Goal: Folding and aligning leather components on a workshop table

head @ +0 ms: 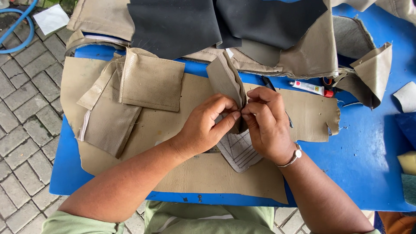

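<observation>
— So what is pinched?
— Both the left hand (207, 125) and right hand (266, 123) press fingertips onto a folded tan leather piece (226, 80), upright above a tan sheet (195, 173).
— Around it?
— A glue tube (311, 88) beside it, black leather (182, 26) beyond, all on a blue table (364, 156) over grey paving (21, 117).

Folded piece (225, 80) pinched between left hand (203, 128) and right hand (266, 123): beige-grey. Stitched piece (240, 149) just below hands: pale, dark parallel line pattern. Large sheet (208, 173) under both hands: tan. Table (364, 160) right of right hand: bright blue. Sheets (173, 24) well above hands: black. Tube (310, 88) up-right of right hand: white, red cap. Watch (297, 154) on right wrist: silver. Sleeves: light green.
</observation>
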